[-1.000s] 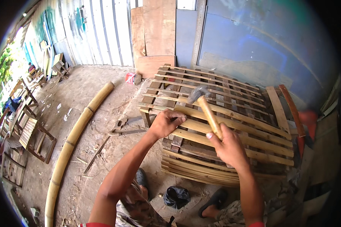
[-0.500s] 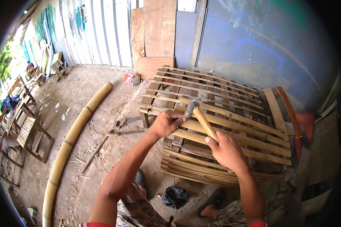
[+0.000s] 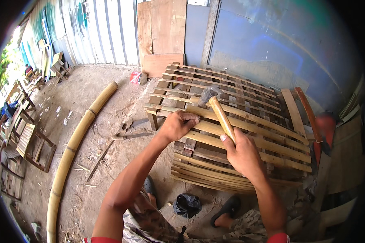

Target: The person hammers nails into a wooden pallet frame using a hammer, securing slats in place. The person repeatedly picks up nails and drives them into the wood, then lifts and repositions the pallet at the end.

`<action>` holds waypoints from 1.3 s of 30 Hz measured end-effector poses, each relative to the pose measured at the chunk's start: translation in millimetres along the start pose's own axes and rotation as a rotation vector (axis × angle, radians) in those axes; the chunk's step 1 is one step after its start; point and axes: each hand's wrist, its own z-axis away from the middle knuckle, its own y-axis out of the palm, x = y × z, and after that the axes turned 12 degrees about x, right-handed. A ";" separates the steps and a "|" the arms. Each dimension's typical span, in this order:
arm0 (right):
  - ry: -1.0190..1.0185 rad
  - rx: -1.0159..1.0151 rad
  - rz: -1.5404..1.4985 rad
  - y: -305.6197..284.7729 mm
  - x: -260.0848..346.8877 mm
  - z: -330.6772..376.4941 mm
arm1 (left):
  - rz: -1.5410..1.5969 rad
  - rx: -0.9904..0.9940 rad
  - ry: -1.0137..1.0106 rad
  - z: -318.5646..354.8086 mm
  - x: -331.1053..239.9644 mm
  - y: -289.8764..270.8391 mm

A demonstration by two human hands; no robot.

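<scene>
My right hand [image 3: 244,156] is wrapped round the wooden handle of a hammer [image 3: 222,118]. The hammer's grey head is smeared by motion and hangs above the slats, beyond my left hand. My left hand [image 3: 177,126] rests at the left end of a bamboo slat [image 3: 247,138], thumb and forefinger pinched together. Whatever sits between those fingertips is too small to make out. Several bamboo slats lie side by side across a low wooden frame [image 3: 152,120], the near ones wider than the thin far strips.
A stack of bamboo strips [image 3: 215,180] lies along the frame's near side. A black plastic bag [image 3: 187,205] sits between my feet. On the floor to the left are a long bamboo pole [image 3: 71,148], a saw-like tool [image 3: 105,158] and a red-and-white can [image 3: 138,77]. Wooden chairs [image 3: 34,146] stand farther left.
The hammer head has risen away from my left fingertips and blurred. My left hand stays pinched at the slat's end. The whole view has shifted slightly.
</scene>
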 end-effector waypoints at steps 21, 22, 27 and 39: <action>-0.052 0.025 0.118 2.9 -17.0 -4.6 | -0.036 0.028 -0.072 -0.8 -12.8 -2.7; -0.034 0.011 0.086 0.7 -11.2 -3.8 | -0.013 0.020 -0.060 2.2 -9.7 -2.7; 0.089 0.049 0.051 -0.6 5.2 -0.5 | 0.048 0.014 -0.012 -0.6 1.5 -1.3; 0.095 -0.017 0.007 3.0 -25.7 -37.2 | 0.135 0.005 -0.030 0.3 5.1 0.8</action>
